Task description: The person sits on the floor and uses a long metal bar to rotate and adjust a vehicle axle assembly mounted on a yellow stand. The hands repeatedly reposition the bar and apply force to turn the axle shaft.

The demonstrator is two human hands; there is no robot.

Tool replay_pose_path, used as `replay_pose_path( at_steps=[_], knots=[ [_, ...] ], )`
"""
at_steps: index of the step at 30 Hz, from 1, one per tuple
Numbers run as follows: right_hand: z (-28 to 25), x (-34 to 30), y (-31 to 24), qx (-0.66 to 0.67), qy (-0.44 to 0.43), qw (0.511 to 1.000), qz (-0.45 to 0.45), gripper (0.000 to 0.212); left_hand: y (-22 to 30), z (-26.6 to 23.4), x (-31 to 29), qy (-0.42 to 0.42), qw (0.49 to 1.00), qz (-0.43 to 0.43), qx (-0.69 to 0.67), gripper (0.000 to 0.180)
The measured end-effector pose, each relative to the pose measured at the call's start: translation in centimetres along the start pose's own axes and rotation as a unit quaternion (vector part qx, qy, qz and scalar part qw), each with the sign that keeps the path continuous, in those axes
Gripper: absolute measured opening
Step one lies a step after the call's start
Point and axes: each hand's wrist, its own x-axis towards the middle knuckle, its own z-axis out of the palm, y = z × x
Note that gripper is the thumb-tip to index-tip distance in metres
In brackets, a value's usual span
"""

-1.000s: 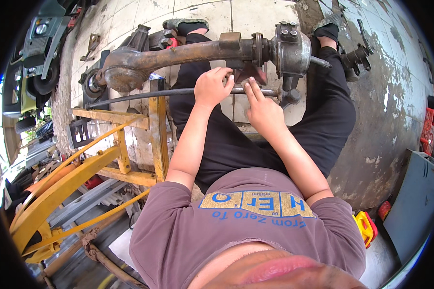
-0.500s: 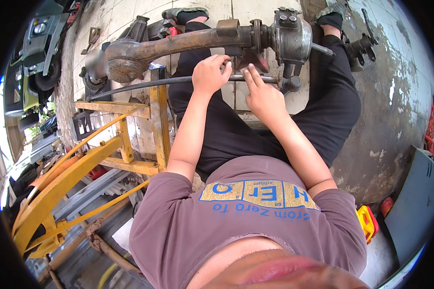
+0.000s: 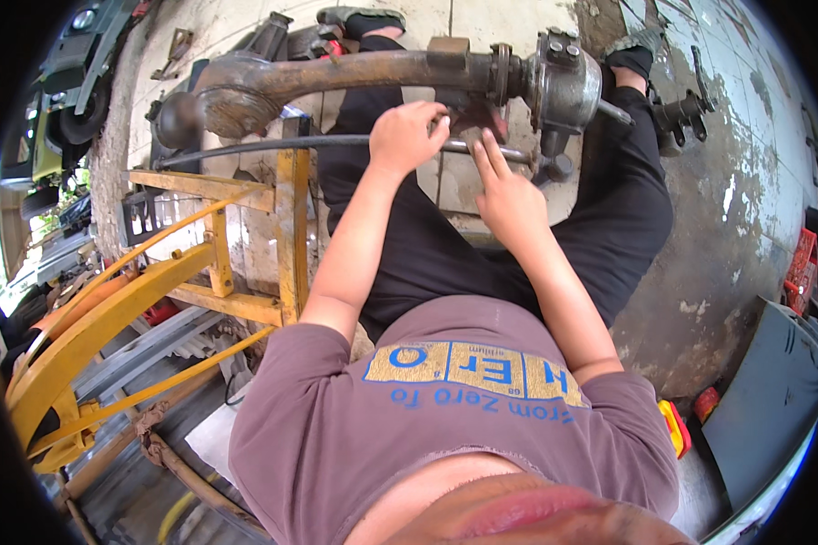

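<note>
A long thin metal rod (image 3: 327, 142) lies across in front of me, on the near side of a heavy, rust-brown axle housing (image 3: 354, 74). My left hand (image 3: 405, 138) is over the rod, its fingers curled and the thumb close to the index finger. Whatever sits between those fingertips is too small or too hidden to make out. Close to the rod's right end is my right hand (image 3: 511, 193), index and middle fingers stretched out and their tips at the rod. A round metal hub (image 3: 568, 89) with a short shaft forms the axle's right end.
At my left stands a yellow metal frame (image 3: 293, 236), its upright close to the rod. My legs in black trousers (image 3: 613, 195) spread under the axle. A dark metal bracket (image 3: 682, 118) lies beyond my right leg. A grey panel (image 3: 763, 400) is at lower right.
The whole view has shifted slightly, so the axle and rod sit a little differently in it. Both hands keep nearly the same pose at the rod.
</note>
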Motion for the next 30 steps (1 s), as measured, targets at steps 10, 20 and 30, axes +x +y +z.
replay_pose_path(
  at_steps=[10,20,30],
  knots=[
    [1.2,1.3,0.5,-0.029,0.021,0.999,0.002,0.091,0.0,-0.4,0.5,-0.015,1.0,0.003,-0.012,0.024],
    [0.5,0.9,-0.1,-0.019,-0.001,1.0,0.022,0.089,0.4,-0.2,0.1,0.005,0.999,0.011,-0.031,0.023],
    [0.0,0.1,0.4,0.039,-0.003,0.999,0.012,0.08,0.2,-0.2,-0.1,-0.014,1.0,-0.011,-0.003,0.023]
  ],
)
